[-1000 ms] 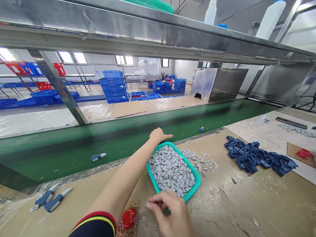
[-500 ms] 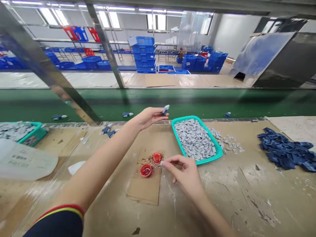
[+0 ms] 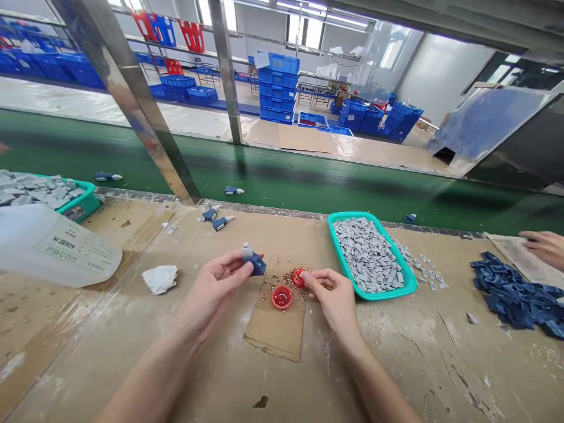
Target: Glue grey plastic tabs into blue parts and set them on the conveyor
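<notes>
The right hand's (image 3: 332,299) fingertips (image 3: 308,279) partly hide a red cap (image 3: 298,277), and whatever they may pinch cannot be made out. A blue part (image 3: 256,265) is partly covered by the left hand (image 3: 211,294). A plastic jug (image 3: 53,252) and a teal tray (image 3: 83,202) are cut off by the left edge, a co-worker's hand (image 3: 544,247) by the right edge. The jug's label (image 3: 77,252) is too blurred to read, and the brown grains (image 3: 275,281) are too small to identify.

Head-worn camera looks forward and down (close above the hands (image 3: 211,291))
</notes>
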Available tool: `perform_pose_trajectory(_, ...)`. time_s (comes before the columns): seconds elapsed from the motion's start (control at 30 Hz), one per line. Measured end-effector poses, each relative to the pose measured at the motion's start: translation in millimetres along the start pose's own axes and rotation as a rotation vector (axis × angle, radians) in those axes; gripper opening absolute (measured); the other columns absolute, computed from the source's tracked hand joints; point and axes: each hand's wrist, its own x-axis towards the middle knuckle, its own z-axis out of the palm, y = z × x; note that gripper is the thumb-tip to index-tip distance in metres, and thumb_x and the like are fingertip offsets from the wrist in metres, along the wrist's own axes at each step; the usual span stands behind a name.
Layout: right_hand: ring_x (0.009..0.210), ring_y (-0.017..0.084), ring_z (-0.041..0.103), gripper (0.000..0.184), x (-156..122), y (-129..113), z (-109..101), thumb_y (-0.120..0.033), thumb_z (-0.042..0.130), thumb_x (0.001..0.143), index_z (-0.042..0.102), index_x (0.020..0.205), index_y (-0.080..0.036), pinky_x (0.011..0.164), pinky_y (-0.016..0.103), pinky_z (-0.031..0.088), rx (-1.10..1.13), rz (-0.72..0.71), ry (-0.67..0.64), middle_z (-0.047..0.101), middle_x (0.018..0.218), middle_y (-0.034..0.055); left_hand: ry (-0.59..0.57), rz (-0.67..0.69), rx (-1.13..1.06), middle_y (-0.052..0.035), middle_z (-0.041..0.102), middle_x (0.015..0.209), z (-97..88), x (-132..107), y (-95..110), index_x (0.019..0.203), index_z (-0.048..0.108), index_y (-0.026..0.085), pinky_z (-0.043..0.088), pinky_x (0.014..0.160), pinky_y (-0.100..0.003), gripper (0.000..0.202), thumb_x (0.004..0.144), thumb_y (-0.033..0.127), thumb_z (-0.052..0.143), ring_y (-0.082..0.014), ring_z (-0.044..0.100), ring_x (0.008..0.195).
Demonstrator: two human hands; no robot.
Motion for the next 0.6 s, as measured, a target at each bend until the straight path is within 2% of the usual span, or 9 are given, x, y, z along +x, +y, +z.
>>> perform_pose_trajectory(0.1,0.064,0.02,0.062,0.038,1.5,1.1,1.3,-0.048,0.078,0.065,0.068,0.071,-0.012,0.053,0.027,0.05,-0.03,0.0,-0.009,0.069,0.069,0.0095,0.014,0.036,0.045,-0.0097,0.069,0.103,4.9,-0.3,-5.0,0.094,0.069,0.017,0.049,0.09,-0.029,0.03,0.07,0.034,0.077,-0.0215,0.063,0.098)
perform_pose_trajectory(0.23,0.064,0.019,0.062,0.036,3.6,1.2,2.7,-0.047,0.079,0.065,0.068,0.07,-0.012,0.054,0.027,0.048,-0.055,0.008,-0.01,0.07,0.07,0.0097,0.048,0.044,0.01,-0.0093,0.068,0.107,11.6,0.5,-16.1,0.106,0.064,0.018,0.05,0.09,-0.03,0.043,0.069,0.035,0.078,-0.0221,0.064,0.1)
perform_pose_trajectory(0.3,0.064,0.019,0.061,0.036,4.0,0.9,3.3,-0.046,0.078,0.065,0.069,0.07,-0.012,0.054,0.026,0.047,-0.065,0.003,-0.008,0.07,0.07,0.0097,0.043,0.048,0.008,-0.009,0.068,0.107,15.4,0.9,-21.6,0.107,0.063,0.018,0.051,0.088,-0.029,0.044,0.069,0.034,0.078,-0.021,0.065,0.097)
perform_pose_trajectory(0.47,0.064,0.017,0.059,0.033,1.3,-4.8,0.7,-0.044,0.078,0.067,0.069,0.071,-0.013,0.053,0.025,0.044,-0.024,-0.023,-0.009,0.069,0.069,0.0081,-0.019,0.033,0.039,-0.0081,0.07,0.097,21.8,-2.0,-30.9,0.095,0.06,0.016,0.053,0.082,-0.025,0.033,0.072,0.032,0.077,-0.0188,0.067,0.09)
perform_pose_trajectory(0.6,0.059,0.014,0.054,0.029,-7.5,-14.9,-4.9,-0.041,0.077,0.07,0.068,0.073,-0.014,0.048,0.022,0.04,0.095,-0.043,-0.073,0.066,0.068,0.0045,-0.048,0.076,0.097,-0.0063,0.071,0.096,25.5,-6.1,-32.9,0.095,0.061,0.018,0.053,0.085,-0.025,0.026,0.075,0.029,0.073,-0.019,0.066,0.093)
